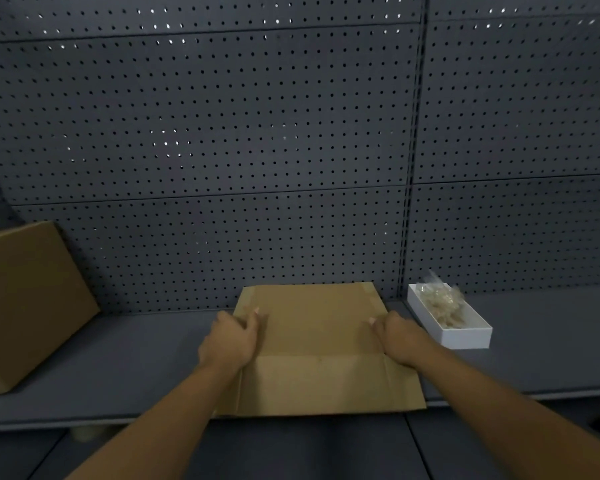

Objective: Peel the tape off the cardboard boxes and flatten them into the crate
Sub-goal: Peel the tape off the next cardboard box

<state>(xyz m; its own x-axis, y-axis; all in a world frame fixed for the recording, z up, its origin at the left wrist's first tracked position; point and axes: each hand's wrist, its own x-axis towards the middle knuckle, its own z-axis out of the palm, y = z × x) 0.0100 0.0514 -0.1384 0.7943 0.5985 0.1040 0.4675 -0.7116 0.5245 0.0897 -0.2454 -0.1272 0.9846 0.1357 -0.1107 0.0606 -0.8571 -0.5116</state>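
Observation:
A flattened brown cardboard box [317, 344] lies on the grey shelf [136, 358] in front of me, its near edge at the shelf's front lip. My left hand [231, 337] grips its left edge, fingers curled over the top. My right hand [397, 336] holds the right edge the same way, thumb on top. Strips of tape show at the box's far right corner [371, 296]. A second, still assembled cardboard box [28, 303] stands at the left end of the shelf.
A small white tray [465, 336] with crumpled clear tape in it sits on the shelf to the right of the flat box. A dark pegboard wall [257, 133] rises behind the shelf. A lower shelf shows below.

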